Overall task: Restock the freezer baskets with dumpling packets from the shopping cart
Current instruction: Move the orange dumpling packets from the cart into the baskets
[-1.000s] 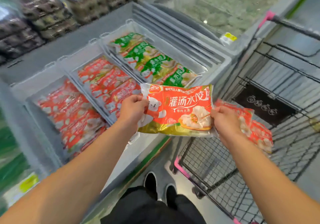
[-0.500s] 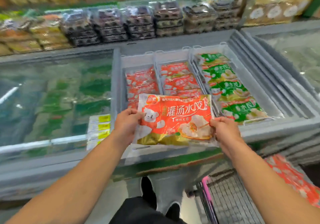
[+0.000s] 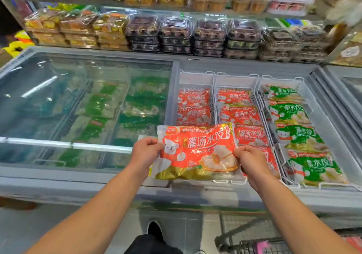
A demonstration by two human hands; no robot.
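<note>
I have both hands, left hand (image 3: 146, 151) and right hand (image 3: 249, 160), pinching the packet (image 3: 197, 151) by its short ends. It looks soft, slick and lumpy, so end seams seem the safest hold

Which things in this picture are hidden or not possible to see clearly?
Head view only:
- Near end of the left red basket: covered by the held packet.
- Shopping cart: cut off by the bottom edge; contents unclear.
- Goods under the glass lid: blurred by frost and glare.

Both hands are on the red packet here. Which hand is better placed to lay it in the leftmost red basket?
Probably the left hand: it grips the packet end over the leftmost basket; the right hand sits over the middle basket.
</note>
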